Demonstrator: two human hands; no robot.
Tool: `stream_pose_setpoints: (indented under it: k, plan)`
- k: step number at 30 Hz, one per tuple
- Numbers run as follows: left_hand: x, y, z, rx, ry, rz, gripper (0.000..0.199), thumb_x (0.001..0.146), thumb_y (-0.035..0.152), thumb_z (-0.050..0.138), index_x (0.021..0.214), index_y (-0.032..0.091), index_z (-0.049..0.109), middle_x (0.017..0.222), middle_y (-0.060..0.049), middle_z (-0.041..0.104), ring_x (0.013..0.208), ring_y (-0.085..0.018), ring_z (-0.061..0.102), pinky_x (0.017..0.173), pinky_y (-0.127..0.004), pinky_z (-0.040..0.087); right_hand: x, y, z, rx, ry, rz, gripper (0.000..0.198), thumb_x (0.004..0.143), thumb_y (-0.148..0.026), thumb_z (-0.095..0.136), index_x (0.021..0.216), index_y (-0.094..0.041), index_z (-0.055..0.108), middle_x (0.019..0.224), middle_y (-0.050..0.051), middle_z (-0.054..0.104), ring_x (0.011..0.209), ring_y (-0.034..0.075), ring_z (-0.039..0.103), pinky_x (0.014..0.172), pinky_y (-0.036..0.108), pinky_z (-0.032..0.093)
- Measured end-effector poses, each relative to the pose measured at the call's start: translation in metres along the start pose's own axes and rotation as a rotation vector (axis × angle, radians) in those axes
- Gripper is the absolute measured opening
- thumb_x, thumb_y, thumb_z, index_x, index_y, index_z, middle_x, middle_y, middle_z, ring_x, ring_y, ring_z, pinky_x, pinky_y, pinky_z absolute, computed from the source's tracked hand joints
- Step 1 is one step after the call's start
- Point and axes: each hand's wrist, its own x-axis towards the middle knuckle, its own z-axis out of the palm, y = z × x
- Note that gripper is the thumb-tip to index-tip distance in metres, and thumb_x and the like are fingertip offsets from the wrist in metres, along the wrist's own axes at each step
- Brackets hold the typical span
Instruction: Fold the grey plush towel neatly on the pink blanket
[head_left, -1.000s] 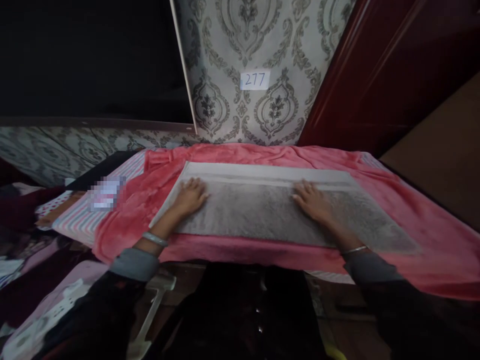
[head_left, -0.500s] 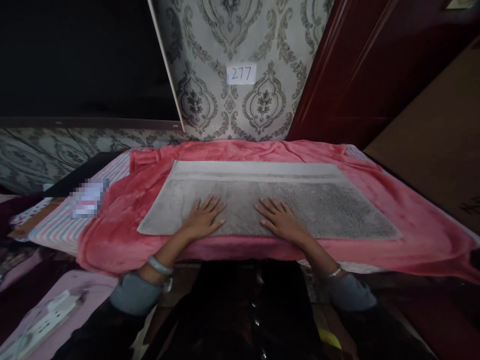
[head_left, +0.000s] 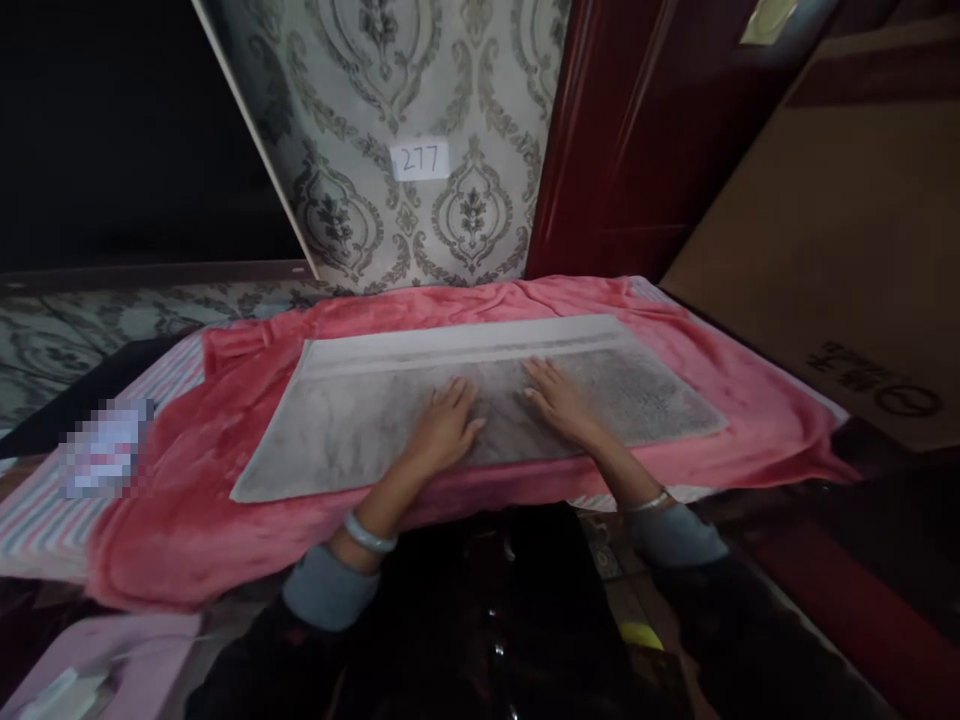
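Note:
A grey towel [head_left: 337, 430] with a paler banded strip along its far edge lies spread out flat. It rests on a pink plush blanket [head_left: 172, 480]. My left hand [head_left: 444, 425] presses on the middle of the towel, palm down, fingers stretched out. Just to its right, my right hand [head_left: 559, 400] lies flat on the towel too, fingers extended toward the banded strip. Neither hand grips anything.
Striped cloth [head_left: 45, 520] shows under the blanket at the left, with a blurred-out item [head_left: 105, 447] on it. A cardboard box [head_left: 832, 260] leans at the right. Behind are a dark television screen [head_left: 127, 140] and a wall label [head_left: 420, 159].
The view has turned to the right. My left hand has slid inward and away from me over the towel, closer to the right hand, which has also moved toward the banded strip.

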Motion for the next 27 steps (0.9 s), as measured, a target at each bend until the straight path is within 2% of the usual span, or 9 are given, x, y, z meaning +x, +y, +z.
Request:
stream_pose_setpoints:
  k: [2, 5, 12, 16, 18, 21, 23, 27]
  plan:
    - [0.015, 0.013, 0.01, 0.03, -0.075, 0.018, 0.063, 0.098, 0.045, 0.042, 0.154, 0.018, 0.034, 0.163, -0.016, 0.027, 0.152, -0.032, 0.02, 0.121, -0.06, 0.02, 0.008, 0.004, 0.004, -0.091, -0.073, 0.065, 0.059, 0.103, -0.046, 0.032, 0.157, -0.026, 0.032, 0.164, 0.006, 0.025, 0.151, 0.033, 0.019, 0.117, 0.058, 0.026]
    - [0.012, 0.016, 0.024, 0.07, -0.159, 0.015, 0.061, 0.099, 0.049, 0.041, 0.153, 0.021, 0.038, 0.163, -0.014, 0.028, 0.152, -0.033, 0.02, 0.12, -0.064, 0.019, -0.003, 0.006, 0.013, -0.18, -0.179, 0.056, 0.055, 0.103, -0.047, 0.032, 0.156, -0.03, 0.035, 0.164, 0.004, 0.025, 0.151, 0.032, 0.019, 0.118, 0.06, 0.022]
    - [-0.034, 0.001, 0.033, 0.095, -0.093, 0.069, 0.059, 0.098, 0.045, 0.041, 0.154, 0.025, 0.036, 0.163, -0.01, 0.028, 0.151, -0.029, 0.024, 0.121, -0.059, 0.024, -0.057, 0.005, 0.021, -0.123, -0.14, -0.015, 0.057, 0.103, -0.048, 0.031, 0.155, -0.025, 0.038, 0.162, 0.007, 0.028, 0.15, 0.03, 0.025, 0.118, 0.056, 0.025]
    - [-0.042, 0.0, 0.036, 0.118, -0.048, 0.069, 0.061, 0.097, 0.044, 0.043, 0.154, 0.024, 0.037, 0.161, -0.01, 0.031, 0.15, -0.031, 0.028, 0.12, -0.059, 0.027, -0.05, 0.018, 0.002, -0.01, -0.095, -0.047, 0.054, 0.105, -0.044, 0.026, 0.147, -0.022, 0.05, 0.152, 0.008, 0.048, 0.141, 0.023, 0.042, 0.116, 0.042, 0.034]
    - [-0.041, -0.001, 0.039, 0.133, -0.027, 0.072, 0.061, 0.097, 0.044, 0.043, 0.153, 0.024, 0.038, 0.16, -0.011, 0.033, 0.149, -0.032, 0.03, 0.119, -0.06, 0.028, -0.037, 0.031, -0.012, -0.045, -0.028, 0.057, 0.053, 0.105, -0.042, 0.025, 0.149, -0.022, 0.048, 0.152, 0.008, 0.048, 0.141, 0.022, 0.041, 0.116, 0.041, 0.032]
    - [-0.04, -0.003, 0.043, 0.166, 0.008, 0.079, 0.058, 0.097, 0.041, 0.042, 0.152, 0.023, 0.041, 0.16, -0.01, 0.034, 0.148, -0.032, 0.032, 0.117, -0.06, 0.03, -0.026, 0.054, -0.024, -0.196, 0.024, 0.328, 0.056, 0.104, -0.047, 0.031, 0.155, -0.023, 0.037, 0.162, 0.009, 0.032, 0.149, 0.029, 0.026, 0.118, 0.052, 0.025]
    - [-0.04, -0.005, 0.045, 0.178, 0.04, 0.095, 0.058, 0.097, 0.04, 0.041, 0.152, 0.023, 0.041, 0.159, -0.01, 0.035, 0.147, -0.032, 0.034, 0.117, -0.059, 0.031, -0.029, 0.065, -0.022, -0.255, 0.003, 0.465, 0.06, 0.103, -0.052, 0.033, 0.155, -0.023, 0.035, 0.163, 0.01, 0.027, 0.15, 0.031, 0.022, 0.117, 0.054, 0.022]
    - [-0.045, -0.011, 0.05, 0.201, 0.081, 0.128, 0.059, 0.097, 0.042, 0.039, 0.152, 0.021, 0.04, 0.158, -0.01, 0.037, 0.146, -0.031, 0.036, 0.115, -0.058, 0.034, -0.053, 0.07, -0.008, -0.289, 0.01, 0.612, 0.063, 0.103, -0.053, 0.032, 0.155, -0.018, 0.037, 0.163, 0.014, 0.027, 0.15, 0.031, 0.023, 0.118, 0.049, 0.018]
